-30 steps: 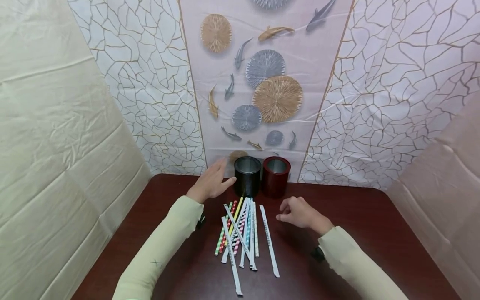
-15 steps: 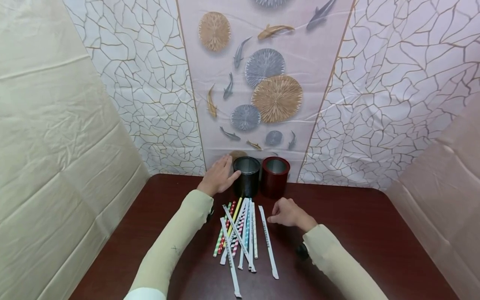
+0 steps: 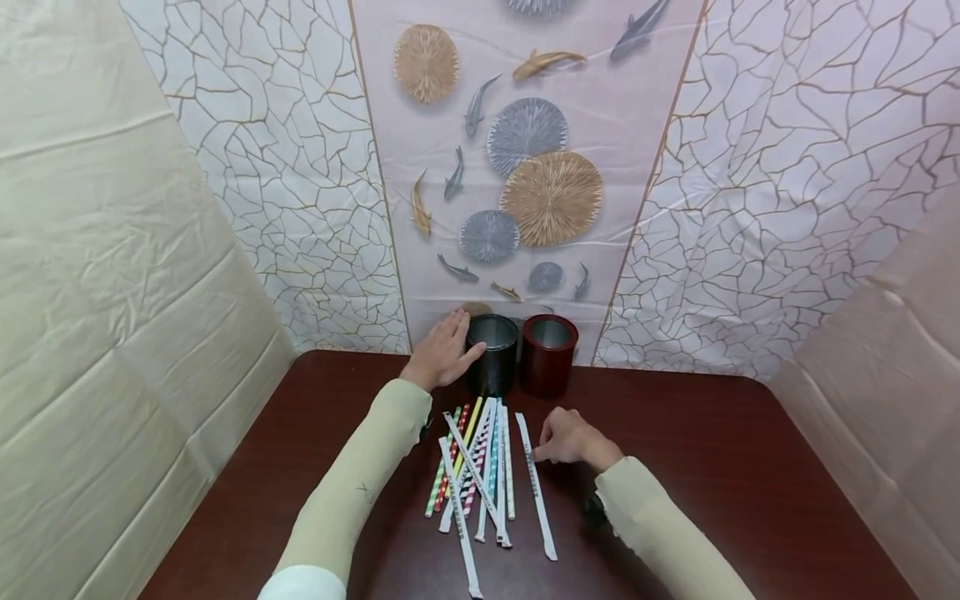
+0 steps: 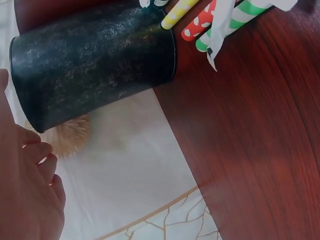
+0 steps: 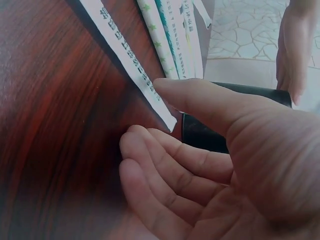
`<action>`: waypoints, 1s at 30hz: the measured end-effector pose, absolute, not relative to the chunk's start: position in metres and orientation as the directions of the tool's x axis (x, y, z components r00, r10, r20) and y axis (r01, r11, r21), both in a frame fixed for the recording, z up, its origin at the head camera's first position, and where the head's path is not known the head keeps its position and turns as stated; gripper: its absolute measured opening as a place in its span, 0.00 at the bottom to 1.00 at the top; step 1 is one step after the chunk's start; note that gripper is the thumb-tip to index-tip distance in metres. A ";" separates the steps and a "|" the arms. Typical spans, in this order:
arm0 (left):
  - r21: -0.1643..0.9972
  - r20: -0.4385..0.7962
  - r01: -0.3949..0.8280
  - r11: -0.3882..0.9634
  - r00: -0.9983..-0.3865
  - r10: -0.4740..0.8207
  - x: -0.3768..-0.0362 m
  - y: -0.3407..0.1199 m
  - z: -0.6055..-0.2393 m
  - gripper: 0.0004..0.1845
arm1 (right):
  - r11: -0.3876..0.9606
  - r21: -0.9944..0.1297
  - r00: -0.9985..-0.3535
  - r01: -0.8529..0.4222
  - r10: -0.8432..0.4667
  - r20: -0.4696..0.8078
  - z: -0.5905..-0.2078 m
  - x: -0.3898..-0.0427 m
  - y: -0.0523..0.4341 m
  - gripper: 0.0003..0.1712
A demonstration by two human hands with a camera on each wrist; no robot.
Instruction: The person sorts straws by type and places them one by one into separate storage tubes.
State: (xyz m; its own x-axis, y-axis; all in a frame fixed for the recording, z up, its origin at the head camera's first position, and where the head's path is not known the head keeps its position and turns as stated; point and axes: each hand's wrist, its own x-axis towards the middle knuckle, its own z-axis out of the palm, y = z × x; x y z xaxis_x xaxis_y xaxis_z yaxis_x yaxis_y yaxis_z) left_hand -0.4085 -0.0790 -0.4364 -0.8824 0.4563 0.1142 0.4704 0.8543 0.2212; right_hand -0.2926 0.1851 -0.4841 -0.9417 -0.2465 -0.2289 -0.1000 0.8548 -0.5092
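Note:
In the head view, my left hand (image 3: 441,354) is at the left side of a black can (image 3: 495,373), its fingers extended and its thumb near the rim; contact is unclear. The left wrist view shows that hand's fingers beside the can's top edge. My right hand (image 3: 572,437) is low over the table, right of a white paper-wrapped straw (image 3: 537,492) that lies apart from the others. In the right wrist view, the thumb is close to the wrapped straw (image 5: 131,69) and the bent fingers lie on its other side, with no grip visible. Several patterned and wrapped straws (image 3: 492,467) lie in a loose pile between the hands.
A dark red can (image 3: 547,367) stands right of the black one near the table's back edge. Behind them hangs a patterned cloth (image 3: 551,200). Beige fabric walls (image 3: 172,275) flank the dark wooden table (image 3: 720,450).
My left hand has moved right, close up to the black can. The right hand has moved left and lower, to the separate wrapped straw. Cans and straws lie as before.

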 end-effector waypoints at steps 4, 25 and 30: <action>0.214 0.127 0.476 0.853 -0.879 0.459 -0.407 -0.076 -0.437 0.44 | 0.855 -0.507 -0.943 -0.106 -0.248 -0.221 -0.486 -0.292 0.182 0.19; 0.147 0.120 0.476 0.867 -0.879 0.462 -0.402 -0.070 -0.443 0.43 | 0.791 -0.611 -0.925 0.000 -0.232 -0.300 -0.486 -0.293 0.168 0.11; 0.142 0.130 0.483 0.864 -0.875 0.467 -0.402 -0.071 -0.442 0.43 | 0.777 -0.627 -0.922 0.063 -0.195 -0.334 -0.487 -0.295 0.166 0.12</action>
